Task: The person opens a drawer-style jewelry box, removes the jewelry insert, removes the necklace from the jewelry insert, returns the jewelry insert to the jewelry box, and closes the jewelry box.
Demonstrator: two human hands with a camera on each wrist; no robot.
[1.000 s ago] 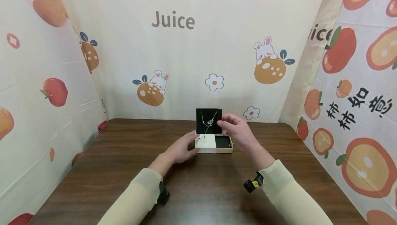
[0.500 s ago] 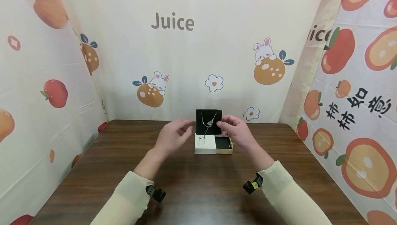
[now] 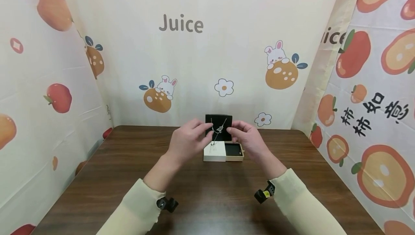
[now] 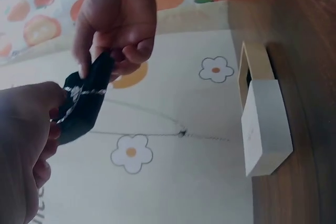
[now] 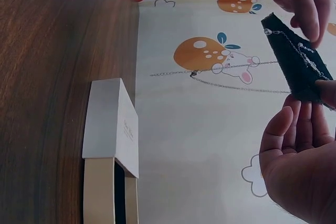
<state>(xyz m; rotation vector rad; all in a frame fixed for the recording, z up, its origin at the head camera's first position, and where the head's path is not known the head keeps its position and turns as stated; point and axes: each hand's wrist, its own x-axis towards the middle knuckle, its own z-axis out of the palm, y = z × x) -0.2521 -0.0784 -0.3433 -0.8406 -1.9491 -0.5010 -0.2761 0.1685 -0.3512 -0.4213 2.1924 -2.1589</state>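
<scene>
My right hand (image 3: 248, 136) pinches the right edge of a black jewelry card (image 3: 210, 118), thumb in front and fingers behind, holding it upright above the box. A silver necklace (image 3: 219, 129) with a small pendant is draped over the card's front. Its thin chain (image 5: 194, 73) hangs in a loop below the card in both wrist views. My left hand (image 3: 189, 138) is at the card's left edge, thumb and index finger apart by the chain. A white box sleeve (image 3: 214, 152) stands on the table beneath, its cream drawer (image 3: 240, 158) pulled partly out to the right.
The brown wooden table (image 3: 207, 199) ends at a fabric backdrop (image 3: 184, 58) with printed fruit and rabbits. More printed cloth (image 3: 373, 120) hangs at the right side. A black wrist camera (image 3: 264, 193) is strapped to each wrist.
My left hand has let go of the box sleeve, lifted, and moved right to the card's left edge. My right hand keeps holding the card in about the same place.
</scene>
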